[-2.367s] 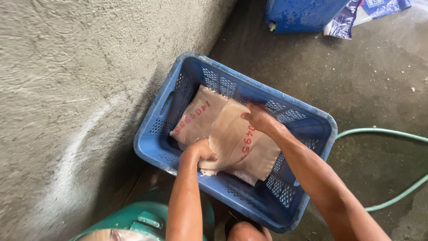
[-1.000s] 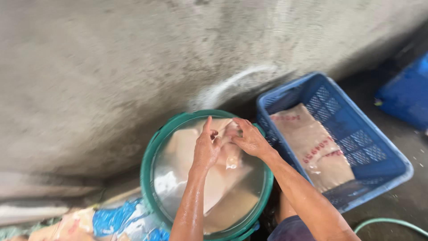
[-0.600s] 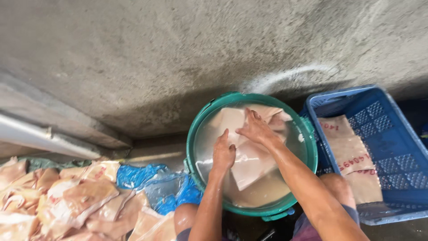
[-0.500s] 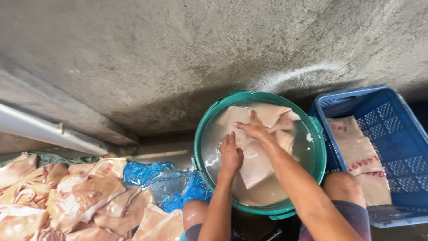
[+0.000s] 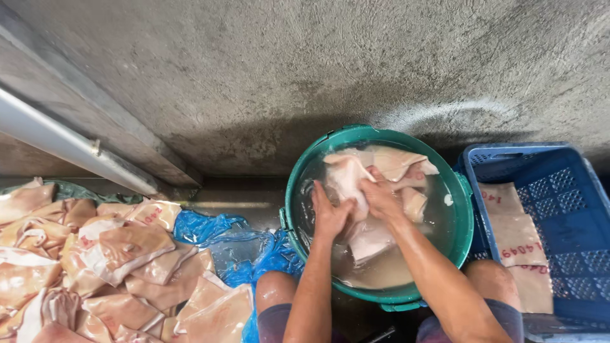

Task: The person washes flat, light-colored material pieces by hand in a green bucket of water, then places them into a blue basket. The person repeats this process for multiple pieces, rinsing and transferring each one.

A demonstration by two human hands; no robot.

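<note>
A green round tub [image 5: 298, 165] of cloudy water stands against a concrete wall and holds several pale pink slabs of pork skin. My left hand [image 5: 330, 215] and my right hand [image 5: 381, 198] are both in the tub, closed around one pale slab [image 5: 347, 178] that sticks up out of the water. More slabs [image 5: 397, 164] float at the tub's far side. My knees show at the bottom edge, on either side of my arms.
A blue slotted plastic crate [image 5: 559, 190] to the right of the tub holds flat skin pieces with red stamps. On the left, a heap of skin pieces [image 5: 114, 254] lies on blue plastic sheeting [image 5: 216, 232]. A grey pipe [image 5: 57, 143] runs along the wall.
My hands left the blue crate and went to the green tub. The view swung left, bringing the heap of skins in. Both hands now grip one slab in the water.
</note>
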